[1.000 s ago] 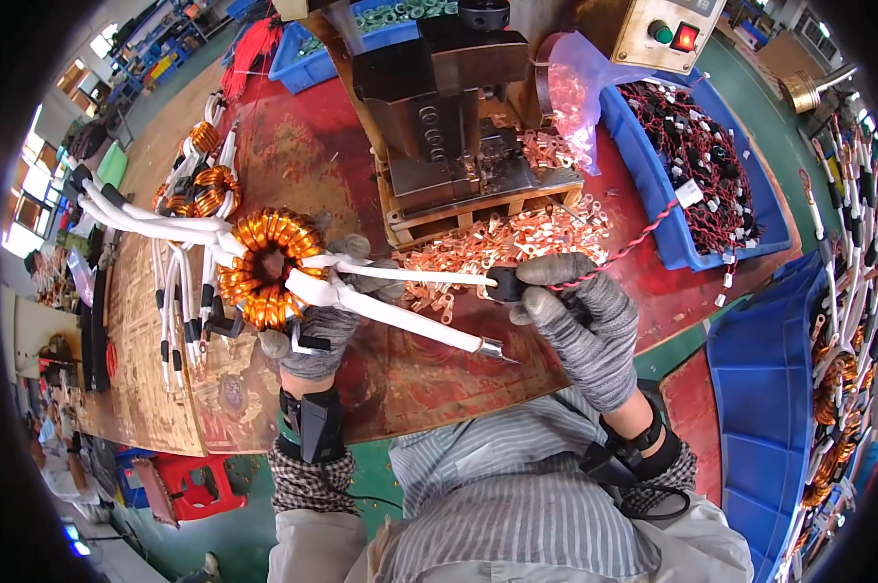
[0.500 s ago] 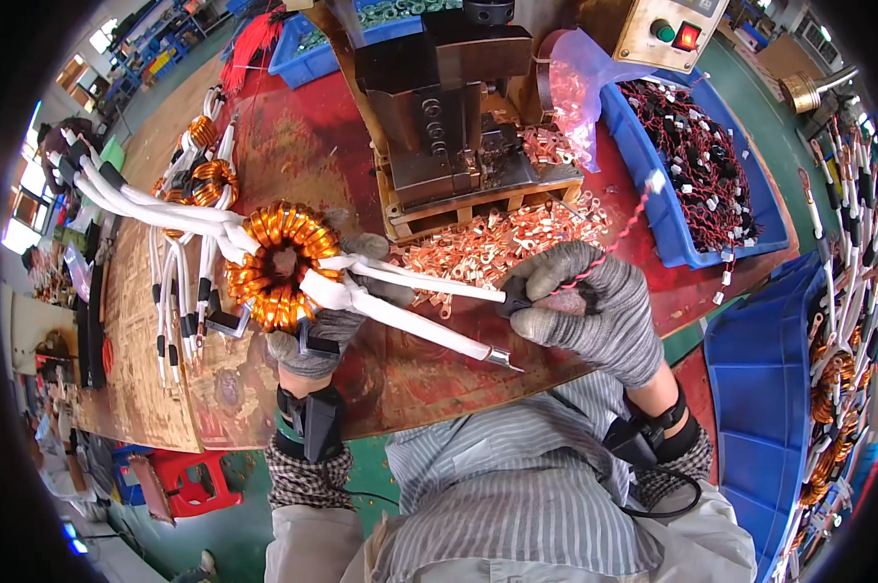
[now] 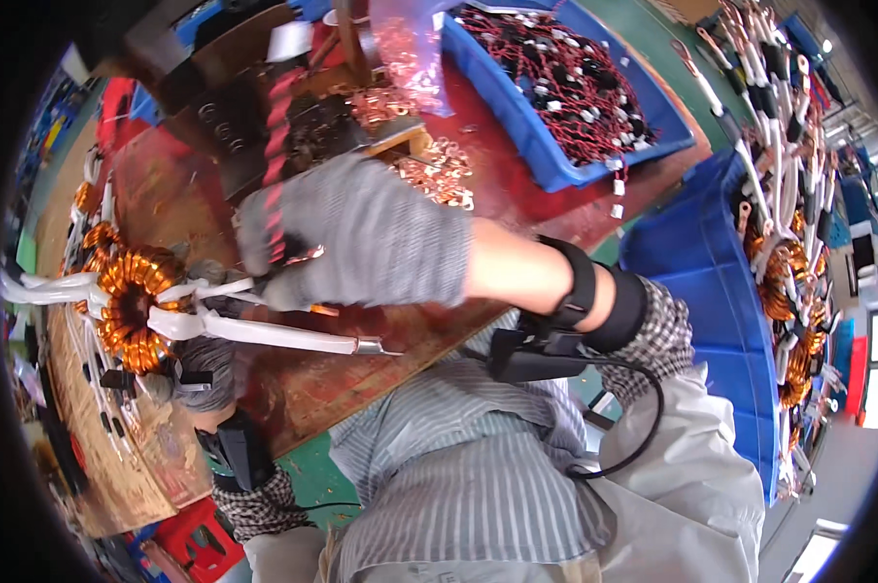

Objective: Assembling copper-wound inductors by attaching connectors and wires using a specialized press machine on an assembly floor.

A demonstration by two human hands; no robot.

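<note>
My left hand [image 3: 211, 377], in a grey knit glove, is closed around the copper-wound toroidal coil [image 3: 116, 321] and its leads from behind. A white-sleeved lead [image 3: 274, 333] runs right from the coil and ends in a silvery tip with a thin strand sticking out. Just above it, my right hand [image 3: 361, 233], also gloved and somewhat smeared by motion, pinches a red-and-black twisted wire [image 3: 276, 136]. This wire rises past the fingers to a white connector [image 3: 290, 41]. A shorter white lead [image 3: 225, 289] reaches toward the right fingertips; whether they touch is hidden.
Behind my hands stands a dark press machine [image 3: 220, 136] with loose copper lugs [image 3: 439, 175] beside it. A blue bin [image 3: 546, 165] of twisted wires is at the back right. Finished-looking coils with leads hang over a large blue container [image 3: 691, 321] at right. More coils [image 3: 99, 238] lie left.
My view has swung right, so the bench things sit further left. The right hand has risen and turned over the leads with the twisted wire; the left hand still holds the coil.
</note>
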